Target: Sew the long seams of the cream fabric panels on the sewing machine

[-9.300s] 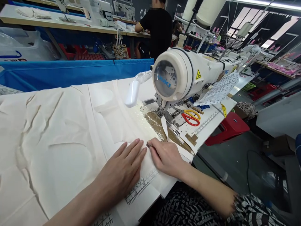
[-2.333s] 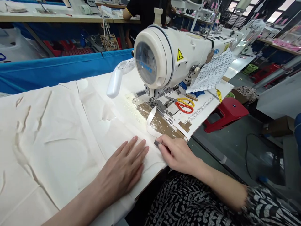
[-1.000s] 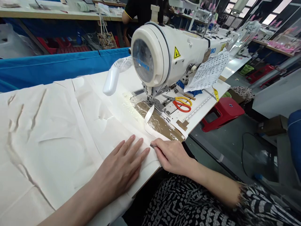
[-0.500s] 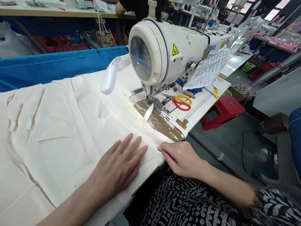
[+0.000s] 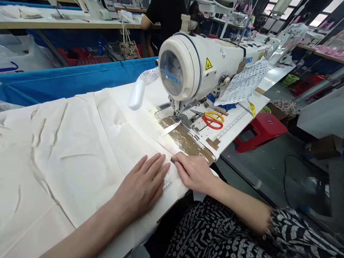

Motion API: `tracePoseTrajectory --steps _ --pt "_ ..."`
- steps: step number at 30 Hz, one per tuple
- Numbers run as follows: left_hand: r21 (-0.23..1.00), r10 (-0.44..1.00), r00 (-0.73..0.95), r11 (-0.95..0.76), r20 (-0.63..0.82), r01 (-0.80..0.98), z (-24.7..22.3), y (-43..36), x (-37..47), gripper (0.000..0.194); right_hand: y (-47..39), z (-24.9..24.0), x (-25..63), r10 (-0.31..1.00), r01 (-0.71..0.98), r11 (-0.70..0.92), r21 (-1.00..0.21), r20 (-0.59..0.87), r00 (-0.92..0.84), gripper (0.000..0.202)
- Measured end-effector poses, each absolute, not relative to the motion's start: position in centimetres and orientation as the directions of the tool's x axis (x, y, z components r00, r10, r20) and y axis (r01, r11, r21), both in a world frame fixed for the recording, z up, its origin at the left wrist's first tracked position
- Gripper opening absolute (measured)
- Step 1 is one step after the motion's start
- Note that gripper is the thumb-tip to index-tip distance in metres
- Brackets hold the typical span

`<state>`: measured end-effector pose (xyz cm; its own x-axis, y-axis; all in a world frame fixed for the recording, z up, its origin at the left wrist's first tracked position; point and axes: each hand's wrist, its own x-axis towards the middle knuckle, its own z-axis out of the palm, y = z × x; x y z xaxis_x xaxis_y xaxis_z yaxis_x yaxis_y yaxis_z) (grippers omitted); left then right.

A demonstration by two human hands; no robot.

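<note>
Cream fabric pinned under left hand, fingers slightly apart; small dark piece pinched in right hand; creasing apparently being done, steady pressure needed.

Broad cream-white fabric sheet, spread across white worktop; ridged creases at left, long straight line crossing middle, surface flatter toward right. Small dark-grey flat-ended piece, mostly hidden in right hand's fingers, exposed end pointing left over fabric.

Pale cloth across white table
</note>
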<state>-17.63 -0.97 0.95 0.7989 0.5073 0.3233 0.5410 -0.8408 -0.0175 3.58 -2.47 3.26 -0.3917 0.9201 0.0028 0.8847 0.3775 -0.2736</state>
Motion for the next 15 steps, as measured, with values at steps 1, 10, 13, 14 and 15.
tracePoseTrajectory --steps 1,10,13,14,15 --pt "-0.025 0.501 0.805 -0.844 0.317 0.535 1.0 -1.0 -17.6 0.041 -2.4 3.2 3.5 0.92 0.884 0.378 -0.275 0.003 -0.393 0.017" --pt "-0.075 0.473 0.826 -0.853 0.307 0.516 1.5 -0.8 -17.6 0.041 -2.1 3.2 3.1 0.905 0.878 0.406 -0.256 -0.02 -0.424 0.017" --pt "-0.08 0.476 0.823 -0.849 0.311 0.522 1.6 -0.8 -17.7 0.04 -2.9 3.6 4.3 0.888 0.863 0.436 -0.256 -0.032 -0.459 0.018" --pt "-0.075 0.479 0.821 -0.849 0.311 0.523 1.6 -0.8 -17.7 0.04 -3.3 3.8 4.9 0.884 0.857 0.443 -0.263 -0.032 -0.467 0.018" --pt "-0.069 0.483 0.819 -0.848 0.309 0.525 1.6 -0.8 -17.7 0.039 -3.7 3.9 5.5 0.881 0.85 0.448 -0.278 -0.025 -0.473 0.019"
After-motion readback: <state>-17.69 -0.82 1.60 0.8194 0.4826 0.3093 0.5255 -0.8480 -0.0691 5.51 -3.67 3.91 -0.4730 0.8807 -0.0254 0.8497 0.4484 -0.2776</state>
